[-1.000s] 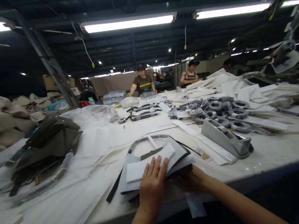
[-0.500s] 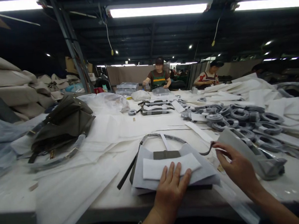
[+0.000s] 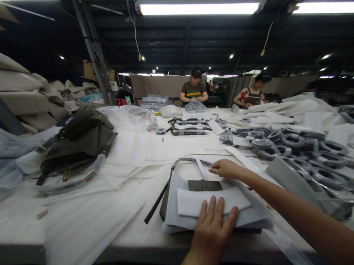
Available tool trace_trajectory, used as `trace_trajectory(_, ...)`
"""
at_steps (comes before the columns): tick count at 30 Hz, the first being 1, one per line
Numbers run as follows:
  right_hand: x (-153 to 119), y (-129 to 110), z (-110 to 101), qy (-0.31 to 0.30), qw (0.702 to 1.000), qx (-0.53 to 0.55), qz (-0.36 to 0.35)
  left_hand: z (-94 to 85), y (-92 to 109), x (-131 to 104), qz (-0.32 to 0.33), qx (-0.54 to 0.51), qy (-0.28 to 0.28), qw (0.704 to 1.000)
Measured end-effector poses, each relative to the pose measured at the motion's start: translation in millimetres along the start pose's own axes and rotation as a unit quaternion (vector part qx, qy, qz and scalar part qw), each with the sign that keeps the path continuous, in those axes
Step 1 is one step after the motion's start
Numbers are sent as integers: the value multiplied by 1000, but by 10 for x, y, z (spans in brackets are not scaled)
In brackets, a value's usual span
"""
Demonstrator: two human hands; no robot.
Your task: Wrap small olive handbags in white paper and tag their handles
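Note:
A dark olive bag point(image 3: 195, 185) lies near the table's front edge under thin white sheets, with a white foam strip point(image 3: 187, 202) on top. My left hand point(image 3: 214, 226) rests flat on that strip, fingers spread. Behind the bag arches its wrapped handle point(image 3: 181, 160), and a narrow white strip point(image 3: 200, 168) leans across it. My right hand point(image 3: 225, 169) is at the right part of the handle, fingertips drawn together; what they hold, if anything, is too small to make out. A dark strap end point(image 3: 154, 206) sticks out at the left.
Coiled wrapped straps point(image 3: 294, 140) are heaped at the right beside a grey wrapped piece point(image 3: 306, 184). Another olive bag point(image 3: 81, 134) lies at the left. Wrapped bags point(image 3: 190, 127) sit farther back. Two people work across the table point(image 3: 178, 146).
My right hand has moved left and away from me, from the dark strap end to the handle. My left hand stays on the foam strip. The whole view has shifted slightly.

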State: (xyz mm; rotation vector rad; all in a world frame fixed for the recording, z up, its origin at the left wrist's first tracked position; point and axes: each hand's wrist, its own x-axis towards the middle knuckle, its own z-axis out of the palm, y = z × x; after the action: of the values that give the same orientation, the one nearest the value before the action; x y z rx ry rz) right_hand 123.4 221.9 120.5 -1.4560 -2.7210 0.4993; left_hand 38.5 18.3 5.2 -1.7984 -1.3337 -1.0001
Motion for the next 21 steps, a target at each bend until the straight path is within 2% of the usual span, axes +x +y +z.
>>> trace_trajectory(4,369,-150,275,-45,998,-33,25,18,2,-10,0,6,7,1000)
trace_trajectory(6,434,-187,373,-56,997,-34,35,17,0,-7,-2,8,12,1000)
trace_trajectory(8,436,-171,382,-44,998,-31,40,12,-3,1,-4,7,19,1000)
trace_trajectory(11,374,-8,145,15,998,-35,50,11,-2,5,-9,-5,17,1000)
trace_trajectory(14,258,326,-324,91,991,-64,79,24,6,-11,-10,-16,9,1000)
trace_trajectory(17,26,730,-745,145,976,-105,122,30,13,-32,-10,-19,1,1000)
trace_trajectory(19,-210,952,-867,173,967,-123,142,18,5,-35,0,-19,-20,1000)
trace_trajectory(21,-500,1103,-837,186,964,-128,139,-5,-19,-22,9,-20,-40,999)
